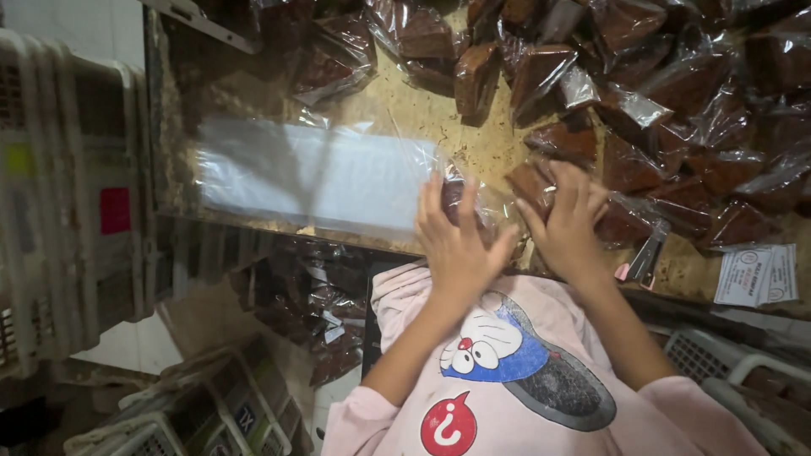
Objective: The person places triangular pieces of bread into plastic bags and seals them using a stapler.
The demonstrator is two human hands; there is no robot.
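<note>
My left hand [459, 239] is wrapped around a clear plastic bag [478, 205] with a dark brown block inside, at the table's near edge. Right beside it, my right hand [568, 221] presses on the same bag and touches another bagged brown piece [536, 182], fingers spread. Many brown wedge-shaped pieces in clear bags [659, 110] are heaped across the back and right of the worn table [397, 110]. A stack of flat empty clear bags [312, 176] lies to the left of my hands.
A small stapler [644, 257] and a few white paper labels [758, 274] lie at the table's right near edge. White plastic crates [59, 194] stand at the left, with more crates [203, 414] and bagged pieces [304, 304] below the table.
</note>
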